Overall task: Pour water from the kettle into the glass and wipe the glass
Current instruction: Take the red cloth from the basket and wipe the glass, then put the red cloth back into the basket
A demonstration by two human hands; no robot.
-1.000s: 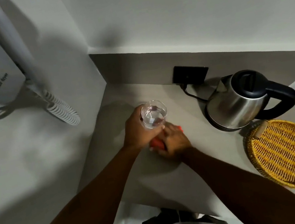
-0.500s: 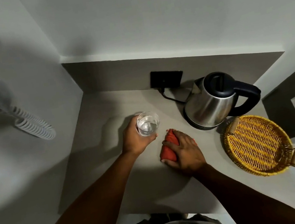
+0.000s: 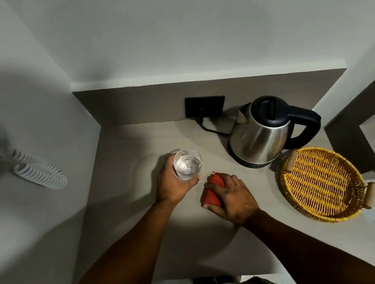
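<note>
Cloth (image 3: 212, 194) half hidden under clamped right hand (image 3: 232, 197); left hand (image 3: 172, 184) wrapped round glass (image 3: 187, 164); kettle (image 3: 261, 135), basket (image 3: 321, 183) alongside on table (image 3: 132, 146).

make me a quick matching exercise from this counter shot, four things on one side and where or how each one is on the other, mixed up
Things:
1. glass
2. red cloth
3. kettle
4. wicker tray

States:
A. empty, at the right end of the counter
B. under the right hand
C. holds water, gripped by the left hand
D. on its base, lid shut

Pairs: 1-C, 2-B, 3-D, 4-A
</note>
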